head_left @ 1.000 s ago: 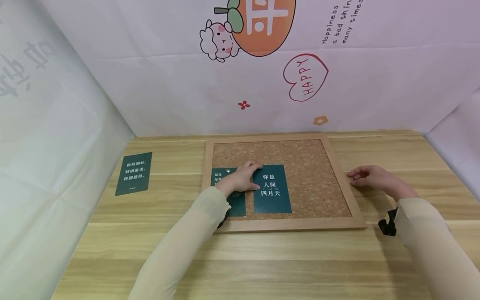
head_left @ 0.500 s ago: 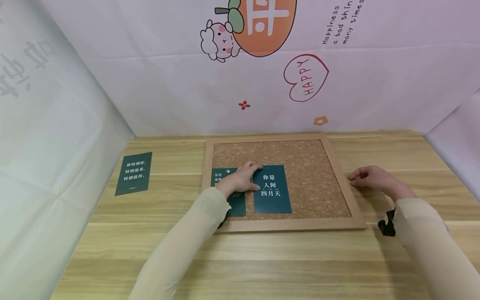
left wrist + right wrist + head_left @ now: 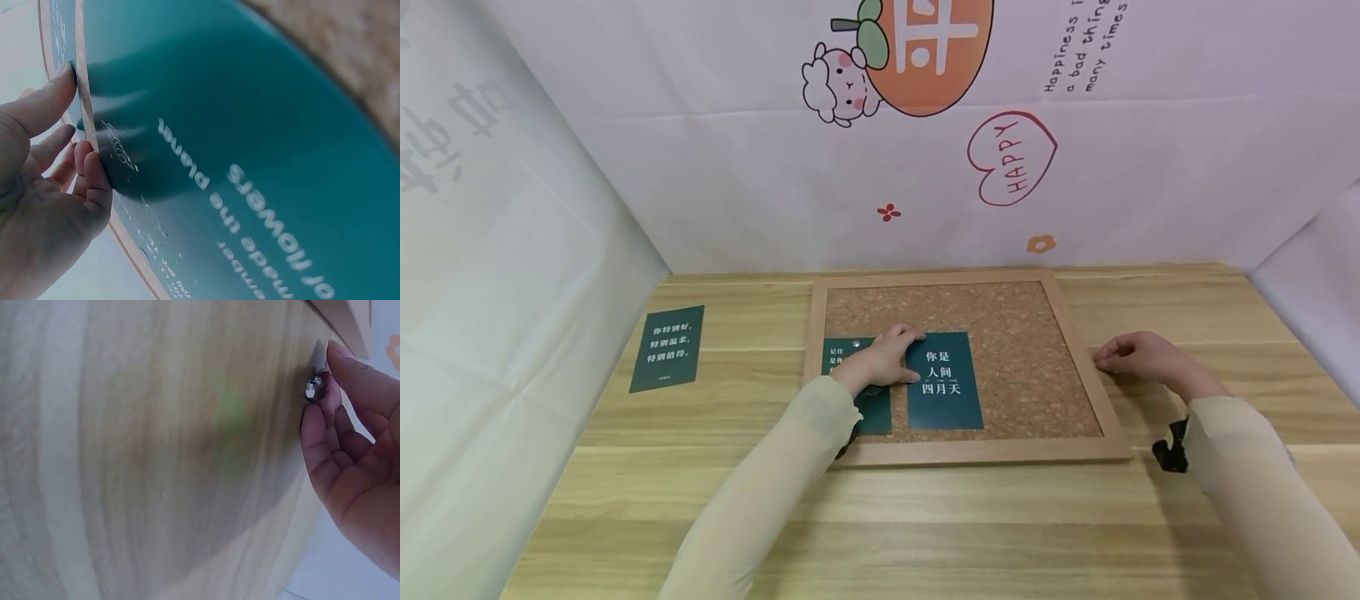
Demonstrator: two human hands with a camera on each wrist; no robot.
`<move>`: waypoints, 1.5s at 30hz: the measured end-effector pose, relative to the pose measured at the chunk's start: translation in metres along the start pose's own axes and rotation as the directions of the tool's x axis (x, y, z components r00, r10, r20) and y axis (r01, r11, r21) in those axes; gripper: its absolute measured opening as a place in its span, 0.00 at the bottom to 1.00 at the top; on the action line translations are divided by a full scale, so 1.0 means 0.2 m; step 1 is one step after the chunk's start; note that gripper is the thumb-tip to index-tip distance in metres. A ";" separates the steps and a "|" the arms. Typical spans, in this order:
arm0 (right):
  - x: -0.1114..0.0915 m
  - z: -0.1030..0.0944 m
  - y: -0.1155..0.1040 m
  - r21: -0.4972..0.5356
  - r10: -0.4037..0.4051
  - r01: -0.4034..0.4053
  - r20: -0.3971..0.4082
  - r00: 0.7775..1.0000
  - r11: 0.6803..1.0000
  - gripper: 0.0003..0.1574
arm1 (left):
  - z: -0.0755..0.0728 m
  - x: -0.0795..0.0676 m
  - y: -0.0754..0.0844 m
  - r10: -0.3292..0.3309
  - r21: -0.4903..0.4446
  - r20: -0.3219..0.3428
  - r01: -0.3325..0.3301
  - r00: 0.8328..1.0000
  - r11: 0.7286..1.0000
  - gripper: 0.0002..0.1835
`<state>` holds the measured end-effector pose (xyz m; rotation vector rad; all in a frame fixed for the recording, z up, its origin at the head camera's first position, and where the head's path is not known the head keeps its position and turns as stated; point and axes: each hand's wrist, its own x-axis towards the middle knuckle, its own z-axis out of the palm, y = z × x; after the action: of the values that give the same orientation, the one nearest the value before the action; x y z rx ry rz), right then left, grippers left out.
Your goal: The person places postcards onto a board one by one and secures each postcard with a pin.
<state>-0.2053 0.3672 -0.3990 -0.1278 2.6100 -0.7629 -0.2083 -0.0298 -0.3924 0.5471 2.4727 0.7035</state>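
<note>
In the head view my left hand (image 3: 886, 357) lies over the cork board (image 3: 1022, 358), across the gap between two dark green cards. Its thumb and forefinger touch the left side of the right-hand card (image 3: 946, 400). Part of the left-hand card (image 3: 874, 414) is hidden under that hand; a shiny pushpin (image 3: 856, 343) sits at its top. Beyond the board's right frame, my right hand (image 3: 1146, 358) is low over the table. Seen from the right wrist, the fingers of that hand (image 3: 359, 431) hold a small silvery pushpin (image 3: 312, 388) at their tips.
A third green card (image 3: 666, 348) lies on the wooden table (image 3: 715, 492) left of the board. The board's wooden frame (image 3: 985, 451) forms a raised edge. White printed cloth (image 3: 737, 183) stands behind and at both sides.
The right hand's fingertips have drawn closer together beside the frame. My left hand and the cards have kept their places.
</note>
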 end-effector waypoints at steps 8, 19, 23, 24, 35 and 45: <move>0.01 0.00 -0.07 0.059 -0.018 0.021 -0.042 0.999 0.998 0.21 | 0.00 0.00 0.01 0.004 0.010 -0.001 -0.004 1.000 1.000 0.35; 0.04 -0.01 -0.20 0.168 -0.006 0.022 -0.095 0.995 0.986 0.28 | 0.01 -0.01 0.00 -0.004 0.013 -0.007 0.004 1.000 1.000 0.35; 0.05 0.00 -0.24 0.221 0.016 0.006 -0.098 0.995 0.975 0.34 | 0.01 -0.01 0.00 -0.001 0.016 -0.007 0.001 1.000 1.000 0.35; 0.06 0.00 -0.26 0.234 0.019 0.005 -0.100 0.995 0.972 0.35 | 0.01 -0.02 0.00 0.000 0.017 -0.007 0.000 1.000 1.000 0.35; 0.10 0.06 -0.45 0.315 0.043 -0.008 -0.106 0.993 0.949 0.37 | 0.01 0.00 0.00 0.009 0.020 -0.008 -0.009 1.000 1.000 0.35; 0.14 0.13 -0.61 0.361 0.033 -0.002 -0.080 0.996 0.933 0.31 | 0.00 -0.01 0.01 0.008 0.011 0.002 -0.008 1.000 1.000 0.35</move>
<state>-0.2241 0.2465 -0.3638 0.0367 2.4924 -1.2492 -0.2070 -0.0298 -0.3906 0.5622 2.4747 0.6929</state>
